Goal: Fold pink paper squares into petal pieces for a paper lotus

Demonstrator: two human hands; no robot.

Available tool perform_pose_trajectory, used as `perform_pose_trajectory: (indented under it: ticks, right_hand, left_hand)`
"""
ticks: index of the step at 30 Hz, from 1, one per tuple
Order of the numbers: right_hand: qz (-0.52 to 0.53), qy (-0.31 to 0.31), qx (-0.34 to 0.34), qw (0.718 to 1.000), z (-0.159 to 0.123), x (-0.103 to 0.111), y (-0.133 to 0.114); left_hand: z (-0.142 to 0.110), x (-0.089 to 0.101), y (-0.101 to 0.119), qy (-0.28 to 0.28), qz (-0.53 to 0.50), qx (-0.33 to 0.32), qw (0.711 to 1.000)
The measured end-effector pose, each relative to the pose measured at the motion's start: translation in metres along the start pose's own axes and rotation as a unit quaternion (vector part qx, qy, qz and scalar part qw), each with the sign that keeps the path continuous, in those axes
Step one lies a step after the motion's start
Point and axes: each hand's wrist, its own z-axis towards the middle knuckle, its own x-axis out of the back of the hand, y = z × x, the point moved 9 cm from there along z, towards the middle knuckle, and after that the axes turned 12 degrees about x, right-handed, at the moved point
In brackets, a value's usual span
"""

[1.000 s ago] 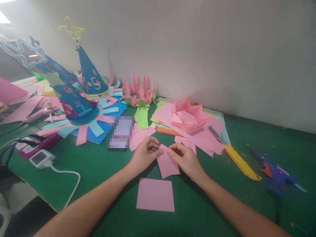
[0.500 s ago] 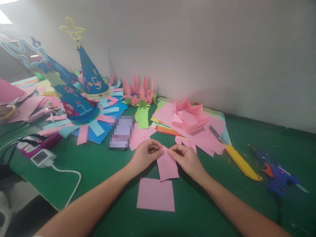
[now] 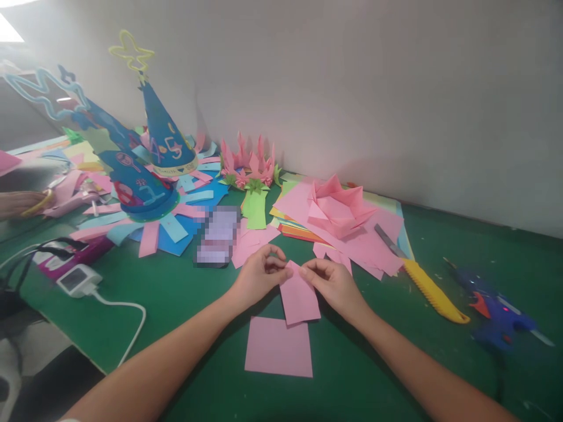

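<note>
A small folded piece of pink paper [image 3: 301, 300] is pinched at its far end between my two hands. My left hand [image 3: 261, 274] has its thumb and fingers closed on the far left corner. At the far right corner, my right hand [image 3: 333, 281] grips the same piece with thumb and forefinger. The far end comes to a point between my fingertips. Just nearer to me lies a flat pink paper rectangle [image 3: 278, 349] on the green table, its far edge close under the folded piece. Pink paper scraps [image 3: 254, 241] lie beyond my hands.
A phone [image 3: 217, 236] lies left of my hands. A yellow-handled saw knife [image 3: 435, 291] and a blue glue gun [image 3: 492, 310] lie right. Behind are a pink paper flower [image 3: 336, 205], a paper crown [image 3: 248, 164] and blue cone hats [image 3: 165, 129]. Another person's hand [image 3: 21, 204] is far left.
My hands keep their pinch on the folded paper, with hardly any movement. At the far left, the other person's hand has shifted and a pink paper cone has moved mostly out of view.
</note>
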Motion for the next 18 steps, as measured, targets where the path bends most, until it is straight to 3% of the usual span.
perform_pose_trajectory:
  ticks: [18]
  right_hand:
    - [0.019, 0.004, -0.003, 1.000, -0.0016, -0.0013, 0.0011]
  left_hand:
    - [-0.0029, -0.0032, 0.0076, 0.014, 0.042, 0.004, 0.999]
